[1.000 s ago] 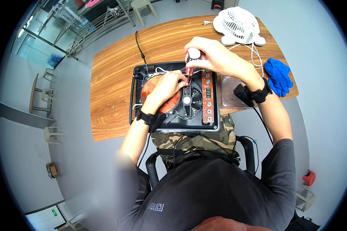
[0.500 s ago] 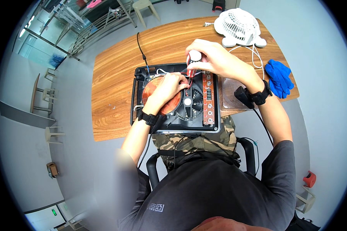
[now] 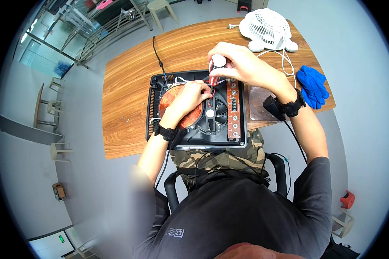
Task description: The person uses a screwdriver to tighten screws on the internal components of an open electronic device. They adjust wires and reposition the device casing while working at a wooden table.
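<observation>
An opened black appliance holds a copper coil, a fan and a brown circuit board with buttons and a small display. My right hand is closed around an upright red, white and black screwdriver, its shaft pointing down into the appliance above the fan. My left hand lies over the coil, fingertips pinched beside the shaft and a thin red wire; what they hold is hidden.
A wooden table carries a white fan with its cord, blue gloves, a clear plastic tray and a black cable. Stools and metal racks stand beyond.
</observation>
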Motion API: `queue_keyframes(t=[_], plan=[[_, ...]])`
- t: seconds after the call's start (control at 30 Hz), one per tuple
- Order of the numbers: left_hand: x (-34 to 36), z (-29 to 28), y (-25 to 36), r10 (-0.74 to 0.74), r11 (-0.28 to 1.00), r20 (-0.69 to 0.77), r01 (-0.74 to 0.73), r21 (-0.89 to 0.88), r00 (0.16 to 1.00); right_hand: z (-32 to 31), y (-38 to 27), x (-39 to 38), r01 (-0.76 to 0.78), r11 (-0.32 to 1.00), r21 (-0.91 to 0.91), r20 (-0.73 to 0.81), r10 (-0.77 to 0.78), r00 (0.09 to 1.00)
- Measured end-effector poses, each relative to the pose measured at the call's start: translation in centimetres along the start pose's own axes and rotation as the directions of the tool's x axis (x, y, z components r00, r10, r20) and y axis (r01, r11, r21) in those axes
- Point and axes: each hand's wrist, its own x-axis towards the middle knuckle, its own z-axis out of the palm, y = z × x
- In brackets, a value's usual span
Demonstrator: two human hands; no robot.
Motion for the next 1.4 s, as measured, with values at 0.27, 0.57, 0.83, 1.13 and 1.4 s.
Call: queue_keyframes(t=[0.27, 0.57, 0.83, 1.13, 1.4], plan=[[0.0, -0.4, 0.6, -0.002, 1.0, 0.001, 0.002, 0.009, 1.0, 0.1, -0.5, 0.3, 0.002, 1.0, -0.019, 0.038, -0.001, 0.999], [-0.1, -0.5, 0.8, -0.002, 1.0, 0.004, 0.002, 0.029, 1.0, 0.5, -0.9, 0.9, -0.01, 0.997, -0.079, 0.027, 0.012, 1.0], [-0.5, -0.8, 0.5, 0.019, 1.0, -0.013, -0.019, -0.018, 1.0, 1.2, -1.5, 1.0, 0.026, 0.994, -0.107, 0.061, -0.019, 0.998], [0.0, -5.5, 5.7, -0.035, 0.996, -0.137, 0.023, -0.087, 0.99, 1.9, -1.5, 1.4, -0.027, 0.966, -0.257, 0.008, 0.03, 1.0], [0.5, -4.0, 4.4, 0.083, 0.997, -0.285, -0.081, 0.021, 0.955, 2.3, -2.3, 1.9, -0.096, 0.915, -0.391, 0.056, 0.128, 0.99]])
